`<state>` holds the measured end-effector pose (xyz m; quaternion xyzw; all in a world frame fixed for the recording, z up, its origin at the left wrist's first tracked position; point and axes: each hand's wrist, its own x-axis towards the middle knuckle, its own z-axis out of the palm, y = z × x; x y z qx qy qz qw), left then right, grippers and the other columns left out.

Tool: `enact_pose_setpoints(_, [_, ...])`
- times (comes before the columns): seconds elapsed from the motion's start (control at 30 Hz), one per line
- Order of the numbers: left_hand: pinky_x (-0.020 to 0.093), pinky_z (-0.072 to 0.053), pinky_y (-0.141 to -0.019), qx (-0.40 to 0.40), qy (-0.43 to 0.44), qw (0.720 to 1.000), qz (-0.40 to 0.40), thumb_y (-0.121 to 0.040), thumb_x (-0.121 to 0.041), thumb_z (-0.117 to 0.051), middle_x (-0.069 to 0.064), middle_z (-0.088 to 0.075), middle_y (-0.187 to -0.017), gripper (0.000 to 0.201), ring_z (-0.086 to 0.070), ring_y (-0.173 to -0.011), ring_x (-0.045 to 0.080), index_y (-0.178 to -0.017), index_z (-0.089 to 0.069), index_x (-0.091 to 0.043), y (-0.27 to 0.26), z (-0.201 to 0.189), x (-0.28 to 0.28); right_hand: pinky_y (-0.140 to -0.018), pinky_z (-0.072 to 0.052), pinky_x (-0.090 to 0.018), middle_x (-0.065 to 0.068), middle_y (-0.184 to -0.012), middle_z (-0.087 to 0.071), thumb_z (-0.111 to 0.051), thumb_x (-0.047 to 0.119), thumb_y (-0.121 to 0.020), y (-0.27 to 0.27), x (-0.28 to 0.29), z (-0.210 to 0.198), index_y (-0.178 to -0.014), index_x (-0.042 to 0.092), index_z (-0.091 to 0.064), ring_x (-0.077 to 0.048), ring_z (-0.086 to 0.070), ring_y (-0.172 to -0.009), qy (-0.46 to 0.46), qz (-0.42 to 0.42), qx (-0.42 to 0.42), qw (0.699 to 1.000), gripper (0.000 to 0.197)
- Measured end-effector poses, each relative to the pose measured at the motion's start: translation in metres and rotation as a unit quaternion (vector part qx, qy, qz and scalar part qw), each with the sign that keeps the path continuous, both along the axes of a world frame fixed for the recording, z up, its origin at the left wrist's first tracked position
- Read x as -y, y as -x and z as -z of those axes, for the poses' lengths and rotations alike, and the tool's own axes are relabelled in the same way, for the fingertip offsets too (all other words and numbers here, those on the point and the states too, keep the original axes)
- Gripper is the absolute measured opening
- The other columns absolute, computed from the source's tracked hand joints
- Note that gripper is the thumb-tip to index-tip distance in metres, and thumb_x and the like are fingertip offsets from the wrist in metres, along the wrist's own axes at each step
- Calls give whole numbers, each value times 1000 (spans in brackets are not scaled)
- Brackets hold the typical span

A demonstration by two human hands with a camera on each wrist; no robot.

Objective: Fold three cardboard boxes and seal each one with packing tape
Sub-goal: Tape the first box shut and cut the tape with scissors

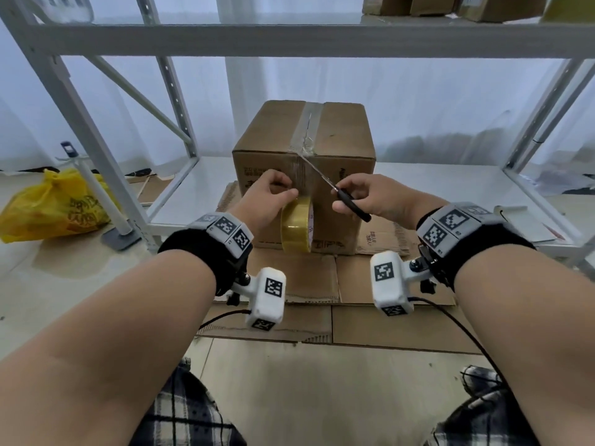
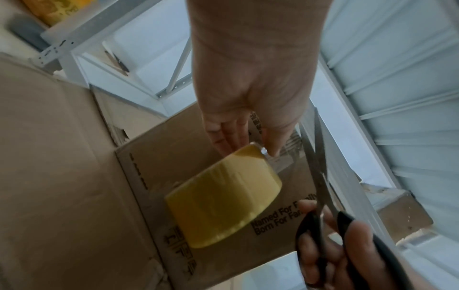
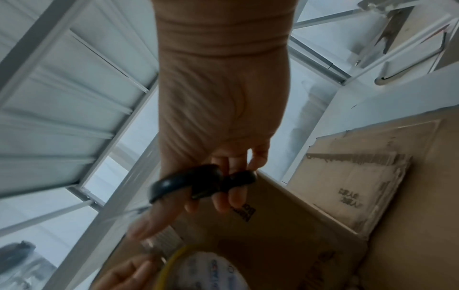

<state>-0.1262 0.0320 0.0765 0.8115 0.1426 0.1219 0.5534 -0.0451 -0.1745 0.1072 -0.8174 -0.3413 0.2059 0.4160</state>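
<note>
A closed cardboard box (image 1: pixel 341 136) stands on flattened cardboard, with clear tape (image 1: pixel 306 123) running along its top seam and down its front face. My left hand (image 1: pixel 273 193) grips a yellowish tape roll (image 1: pixel 297 225) against the box front; the left wrist view shows the roll (image 2: pixel 223 200) below my fingers (image 2: pixel 231 135). My right hand (image 1: pixel 367 196) holds black-handled scissors (image 1: pixel 349 201), blades pointing up-left at the stretched tape near the front top edge. The right wrist view shows the scissor handles (image 3: pixel 198 182) round my fingers.
Flattened cardboard sheets (image 1: pixel 370 284) cover the floor in front of me. A white metal shelf rack (image 1: pixel 180 149) surrounds the box, with more boxes (image 1: pixel 450 4) on its upper shelf. A yellow plastic bag (image 1: pixel 54 207) lies at the left beside a white stand (image 1: pixel 106 204).
</note>
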Motion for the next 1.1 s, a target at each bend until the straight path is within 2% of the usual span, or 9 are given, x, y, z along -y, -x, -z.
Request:
enact_pose_setpoints(0.13, [26,-51,-76,39,4,999,-13,-90,-10,-63,4,-59,-102,21,-57,-92,17,-106,-52,-18,-1,2,6,-69,-39,-17,6,-89,-59,-73,26,-83,7,6,10,-118,20,-60,-6,-54,-82,6,12,-11,1000,39])
enact_pose_setpoints(0.23, [29,-50,-81,48,2,999,-18,-89,-6,-62,5,-59,-101,23,-56,-93,17,-107,-53,-16,1,3,7,-79,-44,-23,-5,-102,-64,-74,29,-81,8,12,10,-118,21,-61,-16,-58,-96,28,11,-19,999,41])
enact_pose_setpoints(0.33, [26,-49,-80,50,5,999,-22,-90,-7,-62,0,-59,-98,23,-56,-92,15,-108,-53,-16,3,3,7,-78,-49,-29,-8,-96,-65,-74,30,-80,9,24,5,-114,17,-62,-16,-62,-82,90,-1,-53,995,38])
enact_pose_setpoints(0.43, [26,-50,-79,41,-1,999,-19,-91,-10,-62,-2,-59,-99,24,-57,-92,13,-111,-52,-19,4,4,8,-74,-52,-27,-7,-93,-64,-74,31,-81,12,38,1,-111,17,-63,-14,-63,-71,176,-31,-65,982,35])
enact_pose_setpoints(0.57, [30,-52,-82,37,-9,999,-12,-90,-9,-62,4,-59,-107,25,-58,-97,16,-112,-52,-19,5,6,7,-73,-46,-26,-2,-81,-63,-71,42,-79,14,45,-12,-102,23,-65,-12,-59,-72,203,-22,-57,977,30])
enact_pose_setpoints(0.7, [32,-51,-87,41,-15,999,-8,-91,-8,-61,3,-59,-106,26,-57,-99,17,-113,-51,-17,6,5,6,-74,-39,-32,2,-71,-61,-71,60,-62,11,50,-30,-98,22,-69,-14,-54,-73,237,-4,-6,971,52])
enact_pose_setpoints(0.77, [34,-50,-90,40,-25,999,-6,-91,-8,-61,0,-58,-107,27,-56,-101,17,-114,-51,-17,6,5,7,-72,-38,-31,2,-71,-63,-71,58,-68,10,49,-35,-99,23,-69,-13,-56,-70,235,7,9,972,46])
enact_pose_setpoints(0.93, [34,-49,-94,32,-42,999,4,-92,-11,-60,-2,-55,-110,29,-54,-107,18,-118,-51,-17,8,3,6,-75,-43,-28,-1,-80,-63,-71,50,-77,13,35,-41,-95,27,-68,-13,-57,-73,220,6,10,975,29])
enact_pose_setpoints(1.1, [19,-46,-83,49,-71,996,38,-93,-9,-57,-1,-53,-117,24,-51,-108,15,-113,-54,-21,10,2,6,-85,-46,-32,-6,-99,-66,-73,50,-75,6,26,-43,-108,30,-68,-14,-58,-77,224,7,25,974,38])
